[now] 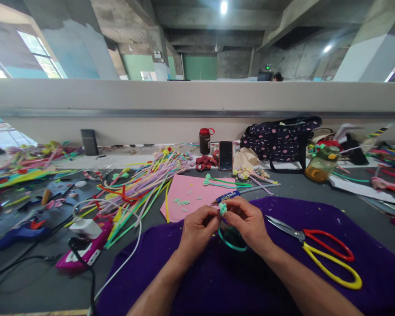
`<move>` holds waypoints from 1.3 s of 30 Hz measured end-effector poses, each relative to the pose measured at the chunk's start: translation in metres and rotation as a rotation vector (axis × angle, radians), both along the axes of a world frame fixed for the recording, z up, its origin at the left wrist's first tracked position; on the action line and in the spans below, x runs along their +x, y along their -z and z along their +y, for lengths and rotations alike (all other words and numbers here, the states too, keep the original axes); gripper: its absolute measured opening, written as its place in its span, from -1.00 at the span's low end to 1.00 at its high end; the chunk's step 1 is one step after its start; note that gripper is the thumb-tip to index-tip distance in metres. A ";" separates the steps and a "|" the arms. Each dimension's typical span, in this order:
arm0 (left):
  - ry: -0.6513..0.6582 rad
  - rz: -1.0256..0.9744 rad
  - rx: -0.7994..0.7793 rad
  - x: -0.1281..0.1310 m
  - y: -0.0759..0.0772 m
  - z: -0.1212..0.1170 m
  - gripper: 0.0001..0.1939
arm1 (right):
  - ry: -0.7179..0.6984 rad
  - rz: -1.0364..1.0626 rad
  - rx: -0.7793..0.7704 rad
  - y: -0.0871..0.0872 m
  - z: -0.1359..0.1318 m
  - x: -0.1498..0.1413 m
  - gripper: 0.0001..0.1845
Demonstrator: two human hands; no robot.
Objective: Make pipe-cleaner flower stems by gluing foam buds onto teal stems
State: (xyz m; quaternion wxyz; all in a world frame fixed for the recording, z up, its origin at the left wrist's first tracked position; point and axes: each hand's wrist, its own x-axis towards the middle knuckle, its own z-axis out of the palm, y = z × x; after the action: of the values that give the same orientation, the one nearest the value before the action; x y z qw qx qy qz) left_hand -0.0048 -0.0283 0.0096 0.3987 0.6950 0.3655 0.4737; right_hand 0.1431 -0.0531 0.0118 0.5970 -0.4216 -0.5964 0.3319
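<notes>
Between my two hands is a small mint-green pipe-cleaner flower point(222, 208), with a green pipe-cleaner stem point(232, 246) curving below it. My left hand point(199, 230) pinches at the flower's left side. The fingers of my right hand point(248, 221) are closed on its right side; the exact grip is partly hidden. Just behind the fingers lies a blue pen point(226, 197). On the pink sheet point(174, 191) are short mint-green cut pieces point(181, 202) and another mint-green flower point(208, 178) on a green stem. Scissors point(303, 235) with red and yellow handles lie right of my right hand.
A purple cloth point(145, 267) covers the front. Left are a magenta power strip point(85, 250) with cables, a blue glue gun point(21, 232) and a heap of pipe cleaners point(145, 180). Behind stand a phone point(225, 156), bottle point(204, 142), dotted bag point(276, 140) and jug point(321, 164).
</notes>
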 end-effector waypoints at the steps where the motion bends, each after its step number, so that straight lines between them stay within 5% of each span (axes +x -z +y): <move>1: 0.000 0.009 0.009 0.000 0.000 0.000 -0.93 | 0.000 -0.002 -0.001 0.000 0.000 0.000 -0.83; 15: 0.004 0.015 0.024 0.000 -0.002 0.000 -0.92 | -0.037 -0.017 0.010 -0.003 0.000 0.005 -0.78; 20: 0.199 -0.174 -0.359 -0.006 -0.008 0.002 -0.89 | -0.194 0.095 -0.058 -0.007 0.003 0.014 -0.60; 24: 0.401 -0.361 -0.703 -0.011 -0.004 0.009 -0.84 | -0.240 0.178 -0.119 -0.005 0.007 0.015 -0.66; 39: 0.553 -0.356 -0.889 -0.011 0.002 0.014 -0.83 | -0.284 0.183 -0.211 -0.001 0.013 0.015 -0.69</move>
State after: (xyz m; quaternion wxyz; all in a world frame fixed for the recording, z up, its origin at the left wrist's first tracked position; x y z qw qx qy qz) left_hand -0.0154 -0.0147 0.0075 0.8189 0.4389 0.2612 0.2617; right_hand 0.1578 -0.0399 0.0128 0.5482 -0.3614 -0.5552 0.5105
